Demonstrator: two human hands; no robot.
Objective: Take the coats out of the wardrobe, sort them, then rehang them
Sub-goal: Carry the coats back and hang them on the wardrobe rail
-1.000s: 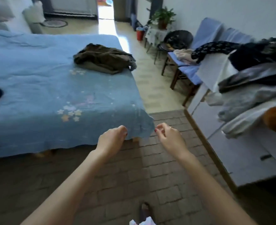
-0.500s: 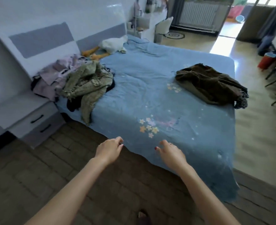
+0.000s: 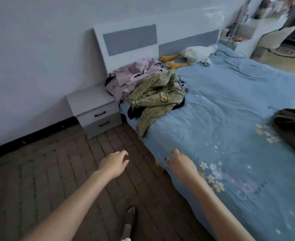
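Beside the bed (image 3: 230, 105) our left hand (image 3: 113, 162) and right hand (image 3: 181, 162) hung loose, grasping nothing; the coats lay heaped near the headboard, olive tweed coat (image 3: 155, 94) on top, best lifted by its shoulders, we judged

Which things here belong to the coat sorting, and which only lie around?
Job: green tweed coat; pink coat; dark brown coat; left hand and right hand, both empty.

Lying about: toy goose; nightstand; bed.
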